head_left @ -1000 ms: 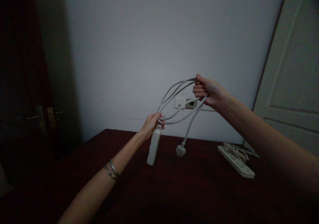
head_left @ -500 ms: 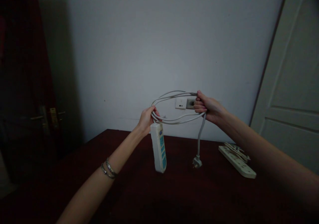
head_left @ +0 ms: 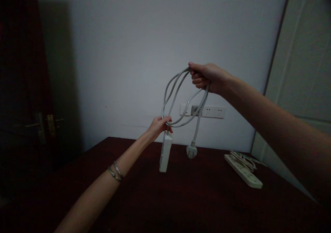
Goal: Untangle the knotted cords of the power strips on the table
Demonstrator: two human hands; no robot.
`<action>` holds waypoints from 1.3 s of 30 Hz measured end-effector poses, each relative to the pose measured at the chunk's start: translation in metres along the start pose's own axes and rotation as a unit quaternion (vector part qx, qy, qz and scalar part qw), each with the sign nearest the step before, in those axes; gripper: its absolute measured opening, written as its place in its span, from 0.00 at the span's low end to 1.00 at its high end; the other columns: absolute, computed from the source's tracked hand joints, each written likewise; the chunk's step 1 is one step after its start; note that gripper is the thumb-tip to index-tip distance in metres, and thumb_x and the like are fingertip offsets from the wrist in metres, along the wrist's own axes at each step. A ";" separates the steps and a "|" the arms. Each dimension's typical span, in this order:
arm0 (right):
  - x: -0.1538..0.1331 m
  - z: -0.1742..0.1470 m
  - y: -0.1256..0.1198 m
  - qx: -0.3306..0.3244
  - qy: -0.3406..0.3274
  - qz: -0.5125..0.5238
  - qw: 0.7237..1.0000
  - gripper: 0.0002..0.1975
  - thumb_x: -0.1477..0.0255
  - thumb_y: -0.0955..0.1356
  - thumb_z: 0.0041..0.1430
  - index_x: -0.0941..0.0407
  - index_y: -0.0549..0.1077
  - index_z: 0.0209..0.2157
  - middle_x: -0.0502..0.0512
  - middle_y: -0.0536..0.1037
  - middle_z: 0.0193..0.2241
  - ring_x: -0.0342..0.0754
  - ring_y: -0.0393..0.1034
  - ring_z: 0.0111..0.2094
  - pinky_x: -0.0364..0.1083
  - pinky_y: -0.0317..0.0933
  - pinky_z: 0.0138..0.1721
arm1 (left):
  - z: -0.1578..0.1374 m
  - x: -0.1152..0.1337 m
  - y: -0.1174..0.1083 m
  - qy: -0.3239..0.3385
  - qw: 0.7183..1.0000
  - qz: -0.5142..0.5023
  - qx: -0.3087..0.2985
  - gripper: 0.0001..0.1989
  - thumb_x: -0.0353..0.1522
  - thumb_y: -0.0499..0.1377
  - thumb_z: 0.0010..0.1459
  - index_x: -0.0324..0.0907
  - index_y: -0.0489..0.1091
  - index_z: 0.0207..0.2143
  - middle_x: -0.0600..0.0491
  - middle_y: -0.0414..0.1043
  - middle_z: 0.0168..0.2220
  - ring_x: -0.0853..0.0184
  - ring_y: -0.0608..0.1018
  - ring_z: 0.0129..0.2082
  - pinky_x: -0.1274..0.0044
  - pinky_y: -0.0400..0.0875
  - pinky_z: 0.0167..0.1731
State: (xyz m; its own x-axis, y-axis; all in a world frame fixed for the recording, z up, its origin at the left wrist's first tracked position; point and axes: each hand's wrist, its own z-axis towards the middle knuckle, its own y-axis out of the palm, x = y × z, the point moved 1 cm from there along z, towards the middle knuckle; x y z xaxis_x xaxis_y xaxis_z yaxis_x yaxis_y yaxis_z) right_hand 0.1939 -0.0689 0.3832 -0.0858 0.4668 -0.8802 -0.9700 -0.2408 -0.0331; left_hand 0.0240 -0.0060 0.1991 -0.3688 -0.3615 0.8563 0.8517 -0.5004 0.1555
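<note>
My right hand (head_left: 207, 76), raised in front of the wall, is closed around the upper part of a looped grey cable (head_left: 178, 84). From below that hand, the cable's end drops to a plug (head_left: 191, 151) that hangs free. Lower down and to the left, my left hand (head_left: 160, 125) pinches the bottom of the loops. Just beneath its fingers hangs a white power strip (head_left: 166, 152), nearly upright, with its narrow side turned to me. The loops are stretched between both hands in a tilted oval.
A second power strip (head_left: 243, 172) lies at the right of the dark red table (head_left: 144, 195), its own cable (head_left: 244, 160) bundled on top. Wall sockets (head_left: 213, 112) sit behind my hands. A door with a handle (head_left: 50, 122) stands at the left, a pale door (head_left: 297, 88) at the right.
My right hand has risen and moved left, pulling the loops from a flat oval into a tilted one. The hanging power strip has turned its face away, and the plug swung left and up.
</note>
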 end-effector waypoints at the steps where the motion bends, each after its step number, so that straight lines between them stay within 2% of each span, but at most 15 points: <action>1: -0.005 0.003 0.002 -0.007 -0.005 -0.010 1.000 0.14 0.69 0.66 0.57 0.57 0.59 0.22 0.41 0.49 0.13 0.31 0.38 0.12 0.33 0.32 0.07 | 0.003 0.006 0.000 -0.007 1.000 -0.001 -0.021 0.13 0.37 0.63 0.45 0.36 0.66 0.29 0.54 0.68 0.21 0.69 0.73 0.18 0.75 0.69 0.23; 3: -0.014 0.008 0.004 -0.011 -0.005 -0.024 1.000 0.14 0.69 0.67 0.55 0.57 0.59 0.21 0.42 0.49 0.13 0.31 0.39 0.12 0.33 0.32 0.08 | 0.010 0.026 -0.001 -0.011 0.999 -0.001 -0.042 0.17 0.35 0.64 0.45 0.37 0.65 0.37 0.49 0.72 0.28 0.65 0.77 0.25 0.72 0.70 0.29; 4: -0.017 0.010 0.004 -0.008 0.001 -0.029 1.000 0.14 0.70 0.68 0.55 0.57 0.59 0.22 0.42 0.49 0.13 0.31 0.39 0.12 0.33 0.32 0.08 | 0.014 0.040 -0.002 -0.001 0.999 0.002 -0.032 0.20 0.34 0.64 0.44 0.38 0.64 0.40 0.47 0.72 0.33 0.63 0.77 0.29 0.71 0.70 0.32; 7: -0.021 0.012 0.009 0.003 0.036 -0.035 0.999 0.13 0.72 0.69 0.53 0.56 0.59 0.22 0.42 0.50 0.14 0.30 0.41 0.12 0.32 0.32 0.08 | 0.032 0.090 -0.001 0.115 0.992 0.025 0.041 0.28 0.34 0.64 0.45 0.39 0.60 0.49 0.43 0.70 0.42 0.60 0.76 0.38 0.70 0.68 0.38; 10: -0.019 0.012 0.016 -0.003 0.070 -0.031 0.997 0.14 0.75 0.70 0.51 0.56 0.59 0.23 0.42 0.51 0.14 0.31 0.42 0.12 0.33 0.33 0.08 | 0.050 0.131 0.009 0.192 0.978 0.064 0.051 0.30 0.29 0.64 0.45 0.37 0.60 0.52 0.42 0.68 0.43 0.58 0.74 0.43 0.66 0.65 0.44; 12: -0.016 0.011 0.020 -0.015 0.074 -0.030 0.997 0.14 0.77 0.71 0.49 0.56 0.59 0.23 0.42 0.52 0.14 0.31 0.43 0.12 0.33 0.33 0.07 | 0.058 0.144 0.018 0.163 0.982 0.084 0.038 0.25 0.28 0.63 0.46 0.34 0.63 0.49 0.43 0.69 0.37 0.58 0.75 0.40 0.66 0.66 0.42; 16: -0.012 0.009 0.017 -0.024 0.064 -0.025 0.997 0.14 0.77 0.71 0.48 0.57 0.60 0.23 0.42 0.53 0.14 0.30 0.43 0.12 0.33 0.33 0.08 | 0.064 0.143 0.026 0.053 0.992 0.113 0.005 0.14 0.30 0.64 0.46 0.34 0.69 0.36 0.49 0.68 0.24 0.62 0.76 0.28 0.68 0.70 0.31; 19: -0.006 0.008 0.011 -0.026 0.050 -0.052 0.997 0.15 0.74 0.72 0.47 0.57 0.60 0.22 0.42 0.53 0.13 0.31 0.43 0.12 0.33 0.33 0.08 | 0.065 0.135 0.023 -0.006 0.996 0.089 -0.007 0.11 0.34 0.65 0.46 0.38 0.67 0.30 0.56 0.62 0.18 0.68 0.72 0.20 0.72 0.70 0.24; 23: 0.007 0.005 0.006 -0.036 0.023 -0.084 0.996 0.17 0.68 0.74 0.44 0.57 0.61 0.20 0.43 0.55 0.13 0.32 0.44 0.12 0.35 0.36 0.08 | 0.062 0.129 0.024 -0.039 0.998 0.013 0.041 0.14 0.41 0.61 0.51 0.41 0.63 0.27 0.59 0.55 0.15 0.74 0.66 0.13 0.80 0.63 0.15; 25: 0.015 0.002 0.004 -0.028 0.017 -0.069 0.997 0.17 0.67 0.74 0.44 0.57 0.61 0.21 0.44 0.57 0.13 0.32 0.46 0.13 0.35 0.41 0.09 | 0.056 0.131 0.031 -0.046 0.998 0.001 0.047 0.15 0.42 0.59 0.53 0.41 0.61 0.26 0.60 0.53 0.14 0.76 0.63 0.11 0.83 0.57 0.12; 29: 0.031 -0.015 -0.001 -0.016 0.041 -0.016 0.999 0.13 0.66 0.72 0.47 0.58 0.66 0.25 0.48 0.66 0.18 0.37 0.60 0.18 0.39 0.60 0.20 | 0.045 0.141 0.045 -0.087 0.996 0.019 -0.033 0.16 0.41 0.58 0.55 0.40 0.58 0.23 0.63 0.48 0.13 0.81 0.54 0.08 0.87 0.48 0.08; 31: 0.043 -0.026 -0.003 -0.041 0.076 0.018 0.996 0.10 0.67 0.70 0.49 0.58 0.68 0.30 0.52 0.72 0.25 0.42 0.68 0.26 0.44 0.66 0.30 | 0.042 0.148 0.045 -0.085 0.994 0.030 -0.057 0.17 0.41 0.56 0.56 0.40 0.56 0.22 0.64 0.46 0.12 0.82 0.51 0.07 0.87 0.44 0.07; 33: 0.057 -0.037 -0.004 -0.084 0.115 0.040 0.989 0.12 0.66 0.69 0.50 0.57 0.68 0.35 0.56 0.75 0.33 0.47 0.71 0.32 0.49 0.65 0.38 | 0.042 0.154 0.040 -0.069 0.994 0.050 -0.063 0.18 0.41 0.55 0.57 0.41 0.54 0.21 0.65 0.44 0.12 0.82 0.48 0.07 0.87 0.41 0.06; 35: 0.072 -0.044 -0.004 -0.126 0.141 0.034 0.981 0.16 0.61 0.68 0.51 0.57 0.67 0.38 0.59 0.75 0.36 0.49 0.71 0.35 0.52 0.64 0.41 | 0.041 0.158 0.036 -0.048 0.994 0.081 -0.060 0.19 0.42 0.53 0.57 0.41 0.53 0.20 0.65 0.44 0.11 0.81 0.47 0.07 0.86 0.39 0.06; 39: 0.095 -0.050 -0.009 -0.180 0.140 -0.049 0.972 0.24 0.52 0.64 0.53 0.59 0.67 0.40 0.59 0.75 0.33 0.48 0.71 0.33 0.50 0.64 0.39 | 0.040 0.159 0.030 0.019 0.985 0.169 -0.020 0.20 0.45 0.53 0.56 0.42 0.53 0.19 0.64 0.43 0.11 0.81 0.47 0.08 0.84 0.39 0.09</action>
State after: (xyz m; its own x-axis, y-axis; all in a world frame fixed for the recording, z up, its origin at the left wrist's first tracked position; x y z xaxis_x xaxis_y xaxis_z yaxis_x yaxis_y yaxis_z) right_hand 0.2062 -0.0653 0.2762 0.1174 0.2638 -0.9574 -0.8236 -0.5127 -0.2423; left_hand 0.0058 -0.0475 0.3598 -0.0802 -0.5418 0.8367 0.9136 -0.3757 -0.1557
